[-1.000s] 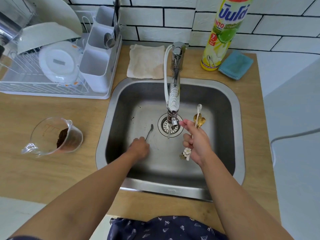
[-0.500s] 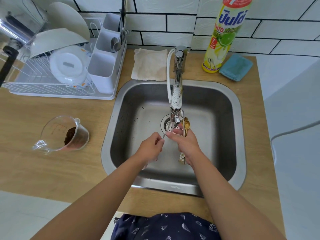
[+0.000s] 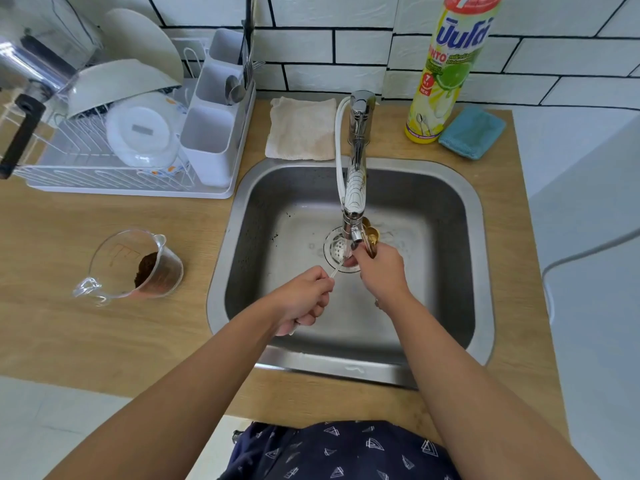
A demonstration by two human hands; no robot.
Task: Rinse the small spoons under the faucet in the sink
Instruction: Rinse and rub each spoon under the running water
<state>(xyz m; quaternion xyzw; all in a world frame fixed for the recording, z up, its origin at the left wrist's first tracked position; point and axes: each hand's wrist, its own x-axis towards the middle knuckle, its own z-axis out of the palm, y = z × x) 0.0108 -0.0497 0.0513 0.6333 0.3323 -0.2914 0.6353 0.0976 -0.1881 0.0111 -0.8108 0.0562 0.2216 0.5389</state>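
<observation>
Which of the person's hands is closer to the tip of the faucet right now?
The right hand. It sits just below the faucet spout, holding gold spoons beside the outlet. The left hand is lower and to the left, pinching a thin spoon that points toward the stream.

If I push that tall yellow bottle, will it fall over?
Probably. The bottle is tall and narrow on a small base, so a push near the top would likely tip it. Lying down, its round body may roll.
</observation>
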